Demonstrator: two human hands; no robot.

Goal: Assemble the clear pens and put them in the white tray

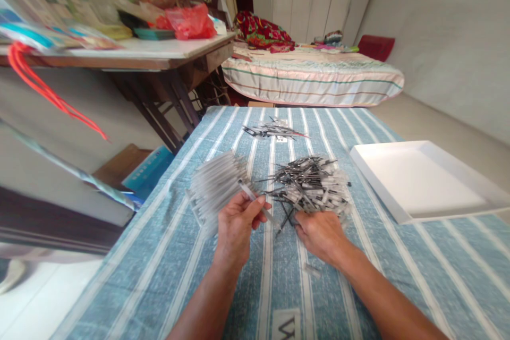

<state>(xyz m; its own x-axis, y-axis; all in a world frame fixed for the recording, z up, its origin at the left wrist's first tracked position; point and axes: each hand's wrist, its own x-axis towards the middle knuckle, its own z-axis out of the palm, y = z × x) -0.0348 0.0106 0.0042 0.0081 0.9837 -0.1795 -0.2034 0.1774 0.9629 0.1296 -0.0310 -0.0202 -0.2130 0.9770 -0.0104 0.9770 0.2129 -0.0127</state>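
And here's the left hand (238, 220), thumb and fingers pinching a slim pale tube (247, 190) at a slant over the near right side of the stack (213, 186). Across to the right hand (322, 234), down at the near left edge of the pile (313, 183), fingertips tucked in among the black and see-through pieces; whether they've gripped one, I cannot tell.

Trouble spots? That pile is a tangle, pieces crossing every way, so a quick tug on one could drag its neighbours out. The stack looks like tubes lying side by side; a brush from the left wrist, very close there, could roll or skew them. A light pinch could let the held tube slip or swivel. And watch the strays: a black bit (349, 184) just right of the pile, a loose piece (312, 271) near, below the right hand, where a forearm might sweep it off.

Now the edges! The cloth (171, 255) runs out on the left, beyond the stack, with a drop past it. On the right, the box (430, 180) walls off a wide reach. Best room is the near stretch between the forearms; on the far side, a small heap (274, 128) narrows the middle, with striped cloth either side.
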